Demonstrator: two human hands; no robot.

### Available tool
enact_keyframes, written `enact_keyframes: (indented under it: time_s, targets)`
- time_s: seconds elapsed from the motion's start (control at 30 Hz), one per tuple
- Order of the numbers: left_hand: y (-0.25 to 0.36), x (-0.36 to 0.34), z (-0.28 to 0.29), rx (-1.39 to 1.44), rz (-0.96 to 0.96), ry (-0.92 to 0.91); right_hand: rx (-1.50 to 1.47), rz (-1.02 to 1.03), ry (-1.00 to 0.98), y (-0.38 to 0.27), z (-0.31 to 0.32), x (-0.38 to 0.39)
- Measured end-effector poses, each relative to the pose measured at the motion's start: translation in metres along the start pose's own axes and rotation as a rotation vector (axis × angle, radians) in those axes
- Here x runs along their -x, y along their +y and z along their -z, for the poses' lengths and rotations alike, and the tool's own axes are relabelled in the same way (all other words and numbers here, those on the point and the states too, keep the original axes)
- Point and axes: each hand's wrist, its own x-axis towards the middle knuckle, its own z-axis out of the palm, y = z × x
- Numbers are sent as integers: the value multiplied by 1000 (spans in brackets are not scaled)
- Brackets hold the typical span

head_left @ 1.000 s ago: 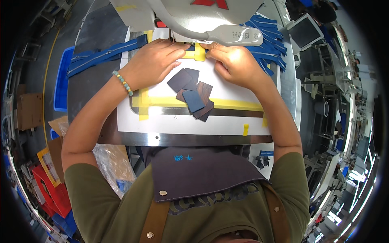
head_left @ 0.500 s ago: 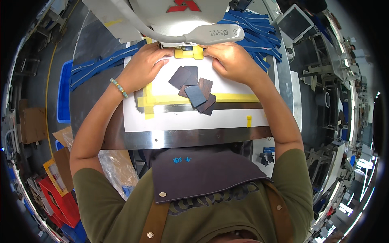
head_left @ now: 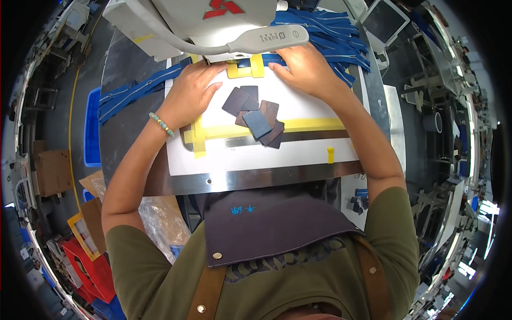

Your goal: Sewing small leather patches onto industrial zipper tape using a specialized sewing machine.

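Note:
A blue zipper strip [head_left: 244,63] runs crosswise under the sewing machine head [head_left: 224,18], between yellow-taped guides [head_left: 257,65]. Left of the guides, my left hand [head_left: 193,85] lies flat over the strip's line with its thumb spread away from the fingers; some fingertips are hidden by the machine. My right hand [head_left: 309,69] reaches over the strip right of the guides. Its fingers are stretched, partly behind the grey lamp [head_left: 280,39], and its thumb rests apart on the white sheet. Several dark square patches [head_left: 257,124] lie in a loose pile between my forearms.
Blue zipper strips [head_left: 341,40] are heaped at the right rear, and more blue strip [head_left: 138,88] trails off to the left. Yellow tape [head_left: 314,124] crosses the white sheet [head_left: 298,154]. A blue bin [head_left: 92,128] stands beyond the table's left side.
My right hand has opened from a closed grip beside the guides and shifted over the strip. More blue strip shows there. My left hand has barely moved; the whole view has shifted slightly.

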Motion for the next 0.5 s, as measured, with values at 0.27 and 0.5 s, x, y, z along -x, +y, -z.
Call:
enact_keyframes:
  time_s: [0.27,0.5]
  targets:
    - [12,3,-4,-28,-100,69,8,-203,-466,-21,18,-4]
    - [36,-6,0,-21,-191,178,-349,52,-296,-50,60,6]
